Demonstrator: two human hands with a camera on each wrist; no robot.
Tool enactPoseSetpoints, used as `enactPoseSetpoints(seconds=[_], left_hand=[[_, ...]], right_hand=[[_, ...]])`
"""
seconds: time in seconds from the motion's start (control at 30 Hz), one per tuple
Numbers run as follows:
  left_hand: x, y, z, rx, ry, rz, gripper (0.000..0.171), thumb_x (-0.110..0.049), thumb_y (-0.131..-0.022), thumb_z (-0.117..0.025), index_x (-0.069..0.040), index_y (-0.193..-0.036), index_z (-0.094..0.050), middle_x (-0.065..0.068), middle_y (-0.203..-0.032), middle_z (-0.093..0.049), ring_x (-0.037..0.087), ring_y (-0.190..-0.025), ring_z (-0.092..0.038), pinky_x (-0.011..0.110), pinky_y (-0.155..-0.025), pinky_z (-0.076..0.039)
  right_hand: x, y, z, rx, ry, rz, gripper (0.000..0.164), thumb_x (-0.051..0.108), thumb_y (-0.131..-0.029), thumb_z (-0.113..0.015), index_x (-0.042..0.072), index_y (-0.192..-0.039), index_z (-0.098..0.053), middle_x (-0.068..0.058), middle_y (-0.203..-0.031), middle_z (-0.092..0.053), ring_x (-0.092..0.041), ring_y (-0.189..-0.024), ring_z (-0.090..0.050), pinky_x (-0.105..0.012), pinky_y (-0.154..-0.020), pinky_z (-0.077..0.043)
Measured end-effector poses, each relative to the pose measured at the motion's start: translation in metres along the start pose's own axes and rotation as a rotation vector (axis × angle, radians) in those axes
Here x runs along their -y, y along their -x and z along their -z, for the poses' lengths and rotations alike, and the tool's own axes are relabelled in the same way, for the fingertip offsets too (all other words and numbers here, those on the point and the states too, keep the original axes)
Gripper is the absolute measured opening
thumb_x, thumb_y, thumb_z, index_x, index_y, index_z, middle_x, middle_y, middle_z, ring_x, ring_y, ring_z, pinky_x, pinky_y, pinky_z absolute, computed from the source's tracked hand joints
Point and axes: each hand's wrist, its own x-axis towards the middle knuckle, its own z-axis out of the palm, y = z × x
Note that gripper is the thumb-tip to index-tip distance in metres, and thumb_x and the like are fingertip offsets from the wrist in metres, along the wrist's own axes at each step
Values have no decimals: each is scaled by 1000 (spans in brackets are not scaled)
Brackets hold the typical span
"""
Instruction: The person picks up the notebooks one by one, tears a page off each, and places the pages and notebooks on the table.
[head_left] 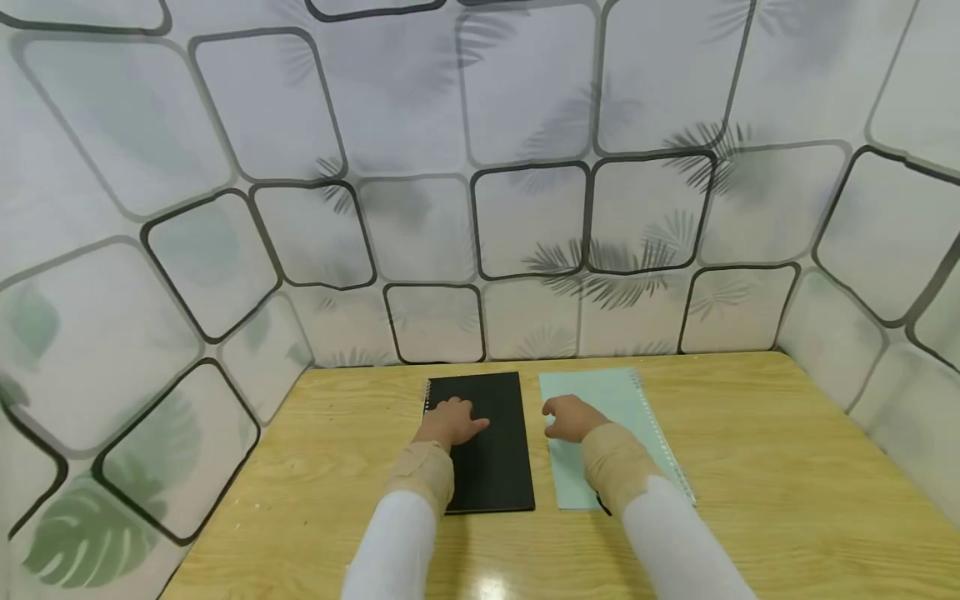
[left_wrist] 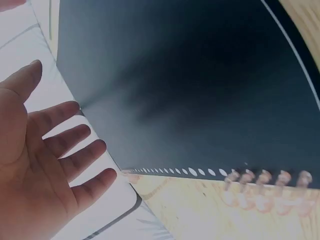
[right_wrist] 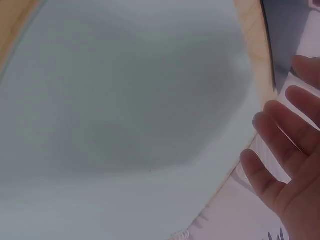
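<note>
A black spiral notebook [head_left: 493, 467] lies on the table, its coil binding along the left side. Over its upper left part is my left hand [head_left: 452, 421], thumb out to the right and fingers spread, holding nothing. The left wrist view has this hand [left_wrist: 55, 160] with loosely extended fingers above the black cover [left_wrist: 200, 90]. To the right lies a pale green spiral notebook [head_left: 570, 479], coil on its right side. My right hand [head_left: 573, 418] hovers over its left part with nothing in it. Its fingers [right_wrist: 272, 145] look relaxed and slightly bent in the right wrist view.
The two notebooks lie side by side on a wood-grain table [head_left: 337, 467], with a narrow strip of wood between them. A patterned curtain [head_left: 525, 217] hangs behind the table and along both sides. A small dark object [head_left: 602, 503] shows by my right wrist.
</note>
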Motion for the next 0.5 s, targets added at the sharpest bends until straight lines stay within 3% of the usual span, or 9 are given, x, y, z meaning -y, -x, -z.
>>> enactPoseSetpoints(seconds=[0.5], left_hand=[[20,7,-12,8,-14,19,56,-48,-92,-48,-9,-132,-49,14,-142,-42,33,-129,-42,50,-102,-38]], right_hand=[[16,-2,-17,34,-49,-16,34,10,-82,-63,0,-115,-60,-16,-120,-60,-34,-114,-55,-45,-93,-46]])
